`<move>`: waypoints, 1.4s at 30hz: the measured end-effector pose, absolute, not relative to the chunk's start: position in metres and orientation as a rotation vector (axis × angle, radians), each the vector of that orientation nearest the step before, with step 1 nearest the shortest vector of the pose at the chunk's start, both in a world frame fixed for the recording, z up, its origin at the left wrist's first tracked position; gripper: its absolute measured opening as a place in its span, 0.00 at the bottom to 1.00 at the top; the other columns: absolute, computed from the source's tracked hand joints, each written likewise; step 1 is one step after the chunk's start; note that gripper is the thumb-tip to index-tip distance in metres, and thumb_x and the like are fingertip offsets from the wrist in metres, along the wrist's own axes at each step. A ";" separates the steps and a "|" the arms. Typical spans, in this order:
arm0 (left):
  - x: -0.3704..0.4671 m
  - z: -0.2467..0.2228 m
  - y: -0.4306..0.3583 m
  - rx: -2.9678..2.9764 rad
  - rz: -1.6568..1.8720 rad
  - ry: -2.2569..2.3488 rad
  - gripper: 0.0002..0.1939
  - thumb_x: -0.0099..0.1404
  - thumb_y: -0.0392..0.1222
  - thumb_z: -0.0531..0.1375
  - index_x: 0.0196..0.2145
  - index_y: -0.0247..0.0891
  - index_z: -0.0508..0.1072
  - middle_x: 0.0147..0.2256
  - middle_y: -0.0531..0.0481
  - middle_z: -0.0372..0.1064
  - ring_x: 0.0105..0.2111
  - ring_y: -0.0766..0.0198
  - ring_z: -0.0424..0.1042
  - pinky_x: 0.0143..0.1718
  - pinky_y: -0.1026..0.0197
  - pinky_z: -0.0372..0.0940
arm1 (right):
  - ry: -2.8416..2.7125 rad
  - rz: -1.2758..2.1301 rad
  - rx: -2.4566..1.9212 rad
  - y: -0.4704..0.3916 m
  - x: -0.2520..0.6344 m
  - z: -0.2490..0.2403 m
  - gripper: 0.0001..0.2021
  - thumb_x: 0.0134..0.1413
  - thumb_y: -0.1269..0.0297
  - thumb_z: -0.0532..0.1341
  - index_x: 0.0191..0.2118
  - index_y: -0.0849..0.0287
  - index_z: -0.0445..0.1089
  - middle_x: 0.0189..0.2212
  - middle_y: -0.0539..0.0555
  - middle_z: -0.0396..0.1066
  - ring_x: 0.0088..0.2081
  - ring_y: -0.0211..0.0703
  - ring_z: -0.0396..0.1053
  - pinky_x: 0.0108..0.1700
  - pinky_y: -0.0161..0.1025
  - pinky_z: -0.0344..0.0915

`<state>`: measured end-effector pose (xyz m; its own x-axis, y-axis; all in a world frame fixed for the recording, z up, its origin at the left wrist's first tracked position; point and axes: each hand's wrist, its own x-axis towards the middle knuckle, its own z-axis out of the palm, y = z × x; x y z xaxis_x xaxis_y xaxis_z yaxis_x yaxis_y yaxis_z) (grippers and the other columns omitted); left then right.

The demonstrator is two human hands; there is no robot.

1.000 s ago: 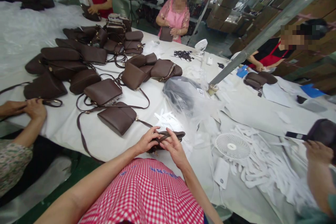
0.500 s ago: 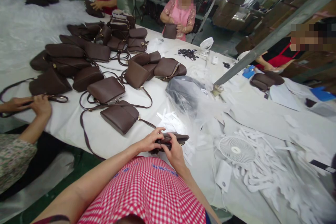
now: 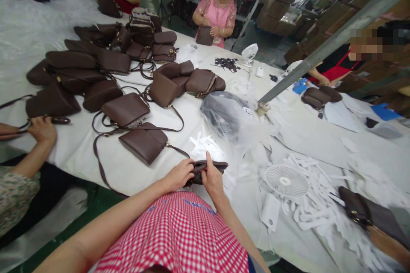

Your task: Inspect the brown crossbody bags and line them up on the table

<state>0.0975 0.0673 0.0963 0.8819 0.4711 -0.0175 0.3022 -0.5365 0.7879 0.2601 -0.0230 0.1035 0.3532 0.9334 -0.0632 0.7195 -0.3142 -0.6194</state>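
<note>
A dark brown bag (image 3: 221, 164) is held at the table edge, close to the checked apron. My left hand (image 3: 181, 175) grips its left side with curled fingers. My right hand (image 3: 212, 180) pinches the bag's upper edge, its index finger pointing up. The bag's opening faces me, and what lies inside it is too dark to tell. Just left of it, another brown bag (image 3: 144, 143) lies on its side, its strap running toward my left hand. White paper strips (image 3: 206, 146) lie behind the held bag.
Many brown bags (image 3: 118, 108) cover the table's left half. A plastic-wrapped bundle (image 3: 224, 113), a white fan (image 3: 286, 181) and a metal pole (image 3: 288, 74) stand to the right. A person's hand (image 3: 43, 130) works at left; another person's arm (image 3: 389, 245) reaches in at lower right.
A brown bag with a person's arm has come in at the lower right. My right index finger has lifted, and my left fingers have closed lower on the held bag. The view has shifted slightly right.
</note>
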 end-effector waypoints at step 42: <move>0.132 0.101 0.011 2.760 0.217 0.991 0.07 0.70 0.35 0.50 0.39 0.36 0.68 0.36 0.46 0.67 0.35 0.59 0.68 0.33 0.59 0.64 | -1.820 0.676 -1.990 -0.045 0.291 0.088 0.05 0.49 0.67 0.58 0.34 0.57 0.63 0.27 0.49 0.70 0.29 0.41 0.65 0.31 0.35 0.55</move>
<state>0.1318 0.0114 0.1008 0.7642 0.6412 0.0698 0.6116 -0.7548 0.2371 0.2912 -0.0450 0.0881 0.0562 0.9928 -0.1056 0.8208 -0.1062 -0.5612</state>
